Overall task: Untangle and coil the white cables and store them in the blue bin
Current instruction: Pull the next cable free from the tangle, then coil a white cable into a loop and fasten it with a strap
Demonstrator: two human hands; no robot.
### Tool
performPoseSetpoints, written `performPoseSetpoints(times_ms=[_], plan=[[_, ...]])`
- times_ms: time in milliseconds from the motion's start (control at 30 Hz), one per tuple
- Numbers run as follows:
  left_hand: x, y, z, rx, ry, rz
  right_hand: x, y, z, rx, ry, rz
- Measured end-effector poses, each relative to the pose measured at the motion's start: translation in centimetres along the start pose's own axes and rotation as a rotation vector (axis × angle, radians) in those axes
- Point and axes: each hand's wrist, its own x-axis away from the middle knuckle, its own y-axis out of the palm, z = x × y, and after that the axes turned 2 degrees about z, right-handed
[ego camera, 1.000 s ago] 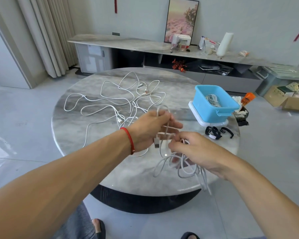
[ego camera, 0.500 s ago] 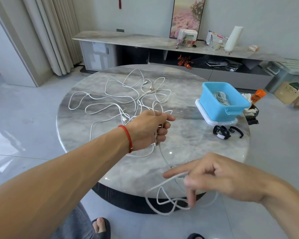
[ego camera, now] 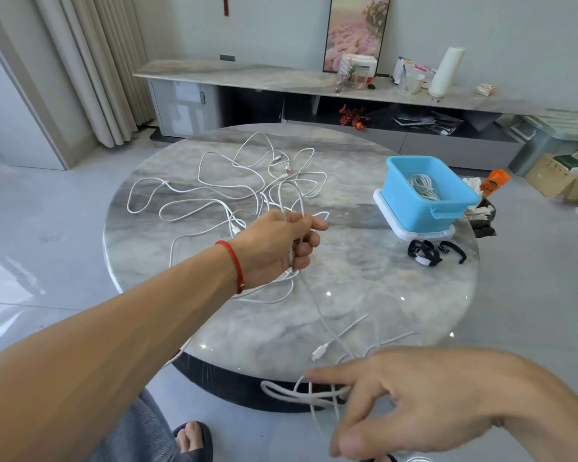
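A tangle of white cables (ego camera: 214,188) sprawls over the left half of the round marble table (ego camera: 381,295). My left hand (ego camera: 281,245) grips one white cable above the table's middle, a loop of it standing up over the fist. That cable runs down and forward to my right hand (ego camera: 411,398), low at the table's near edge, where loose loops (ego camera: 301,393) hang from its fingers. A free plug end (ego camera: 317,353) dangles beside it. The blue bin (ego camera: 447,211) sits at the right on a white lid, with a coiled white cable (ego camera: 422,186) inside.
Black straps (ego camera: 427,253) lie in front of the bin. An orange packet (ego camera: 496,181) and a dark bag (ego camera: 483,221) sit at the table's right edge. A long sideboard (ego camera: 281,78) runs along the far wall. My sandalled foot (ego camera: 191,438) is below the table edge.
My right hand has pulled away from my left, down and toward me, drawing the cable out and dragging loose loops off the table's near edge. My left hand keeps its grip.
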Motion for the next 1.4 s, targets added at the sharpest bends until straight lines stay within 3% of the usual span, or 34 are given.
performPoseSetpoints(times_ms=[267, 333, 433, 500, 600, 700, 867, 933, 1100, 1267, 1400], plan=[[0.5, 0.0, -0.4, -0.214, 0.079, 0.039, 1.7, -1.7, -1.4, -0.278, -0.022, -0.145], [0.4, 0.2, -0.4, -0.188, 0.054, 0.033, 0.6, -1.3, -0.5, -0.41, -0.042, 0.064], [0.5, 0.5, -0.4, -0.11, 0.002, -0.002, -2.7, -0.9, 2.1, -0.241, 0.1, 0.681], [0.6, 0.8, -0.5, -0.059, -0.026, -0.027, -4.8, -0.6, 2.8, -0.131, 0.182, 0.832], [0.6, 0.8, -0.6, 0.025, -0.069, -0.032, -6.7, 0.2, 2.9, -0.212, 0.213, 0.654], [0.6, 0.4, -0.7, 0.083, -0.105, -0.017, -7.5, 0.5, 3.1, -0.071, 0.19, 0.691], [0.3, -0.3, -0.8, -0.017, -0.096, 0.098, -7.2, -0.1, 3.6, -0.244, 0.125, 0.721], [0.3, -0.5, -0.7, -0.076, -0.117, 0.093, -7.0, -0.4, 4.0, -0.16, 0.085, 0.8], [0.8, 0.1, -0.8, -0.235, -0.198, -0.017, -6.7, -0.9, 3.9, 0.059, -0.024, 0.913], [2.0, 1.3, -1.4, -0.373, -0.232, -0.199, -6.4, -1.3, 3.0, 0.0, -0.084, 0.954], [3.0, 2.7, -1.3, -0.251, -0.368, -0.349, -6.3, -1.9, 2.3, -0.052, 0.009, 1.022]])
